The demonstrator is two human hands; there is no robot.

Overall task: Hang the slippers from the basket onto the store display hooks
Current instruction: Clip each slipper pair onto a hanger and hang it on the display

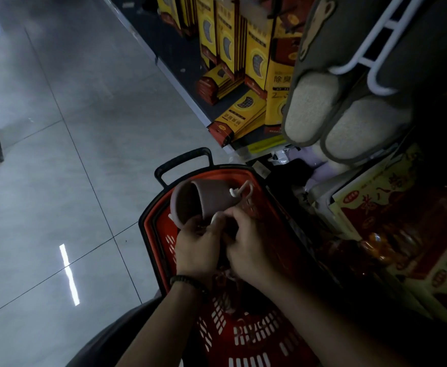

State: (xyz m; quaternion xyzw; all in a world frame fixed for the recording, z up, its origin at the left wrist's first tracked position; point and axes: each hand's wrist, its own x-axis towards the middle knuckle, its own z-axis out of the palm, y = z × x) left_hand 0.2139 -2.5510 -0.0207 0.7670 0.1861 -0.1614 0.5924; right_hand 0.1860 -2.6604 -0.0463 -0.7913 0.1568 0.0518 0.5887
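**Now: two hands on a slipper above a shop basket**

Glossy grey floor tiles (58,154) fill the aisle's left side, catching strips of light. At centre stands a red slotted basket (153,226); its contents are too dark to make out. Above its far end, near the black handle (182,161), a mauve slipper (203,200) carries a white hanger (239,190). The left hand (198,250) and right hand (246,247), side by side, curl their fingers round the slipper's near end. Rightward, yellow boxes (254,62) line a low shelf; grey slippers (323,107) hang from a white display hook (370,62).
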